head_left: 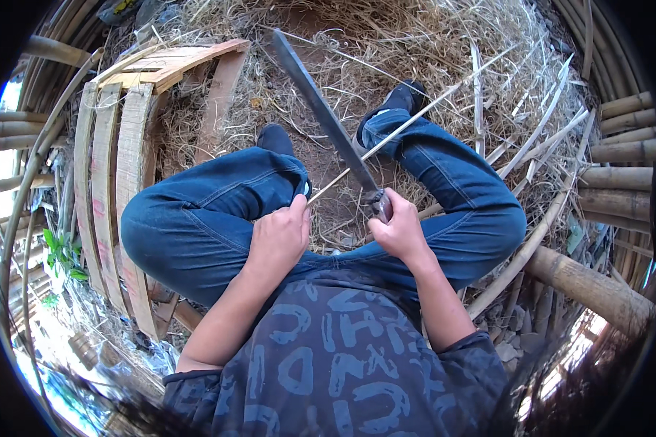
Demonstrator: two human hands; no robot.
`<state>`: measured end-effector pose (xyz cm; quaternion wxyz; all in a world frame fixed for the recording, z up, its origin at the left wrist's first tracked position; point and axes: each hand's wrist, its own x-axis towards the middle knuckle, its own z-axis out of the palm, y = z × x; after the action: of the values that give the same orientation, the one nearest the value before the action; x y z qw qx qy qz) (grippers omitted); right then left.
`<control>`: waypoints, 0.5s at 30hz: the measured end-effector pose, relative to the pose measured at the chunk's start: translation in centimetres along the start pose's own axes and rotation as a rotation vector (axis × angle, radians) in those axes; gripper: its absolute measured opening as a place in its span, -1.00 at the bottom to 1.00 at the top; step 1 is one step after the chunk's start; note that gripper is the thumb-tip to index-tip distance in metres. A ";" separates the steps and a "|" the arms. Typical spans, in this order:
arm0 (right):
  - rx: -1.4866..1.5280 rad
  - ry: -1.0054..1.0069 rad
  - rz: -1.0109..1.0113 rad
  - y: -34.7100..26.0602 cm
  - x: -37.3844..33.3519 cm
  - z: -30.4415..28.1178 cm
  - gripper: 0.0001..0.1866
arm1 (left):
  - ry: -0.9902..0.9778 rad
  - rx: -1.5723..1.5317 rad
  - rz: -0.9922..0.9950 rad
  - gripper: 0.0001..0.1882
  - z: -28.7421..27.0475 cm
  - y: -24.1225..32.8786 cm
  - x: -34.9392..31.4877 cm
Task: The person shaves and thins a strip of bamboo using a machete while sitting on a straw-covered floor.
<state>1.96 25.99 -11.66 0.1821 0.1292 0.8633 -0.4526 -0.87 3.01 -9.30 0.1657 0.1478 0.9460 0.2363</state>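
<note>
My right hand [401,229] is closed round the dark handle of a machete [321,109]. Its long grey blade points up and to the left, away from me. My left hand [280,233] pinches the near end of a thin pale bamboo strip [423,113], which slants far to the right over my right shin. Blade and strip cross just beyond my right fist; whether they touch, I cannot tell. Both hands are over my lap, between my bent knees.
A wooden crate [135,124] stands at my left. Curly shavings [415,44] cover the ground ahead, with split bamboo pieces [539,146] at the right. A thick bamboo pole [590,288] juts in near my right knee. Bamboo walls [623,153] rise on both sides.
</note>
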 end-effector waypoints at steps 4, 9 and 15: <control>0.285 0.158 -0.002 2.0 0.9 -1.0 -0.75 | 0.007 0.052 -0.064 -0.79 0.3 0.0 0.1; -0.247 0.326 0.007 2.8 3.8 -5.7 -0.77 | 0.089 0.140 -0.090 -0.76 0.4 -0.5 -0.3; -0.340 0.385 0.141 4.1 5.5 -5.1 -0.78 | 0.064 0.108 -0.085 -0.76 0.6 -0.7 0.5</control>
<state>-2.36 32.81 -14.41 0.0647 0.2404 0.9345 -0.2542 -1.24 2.88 -10.29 0.1369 0.1087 0.9675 0.1825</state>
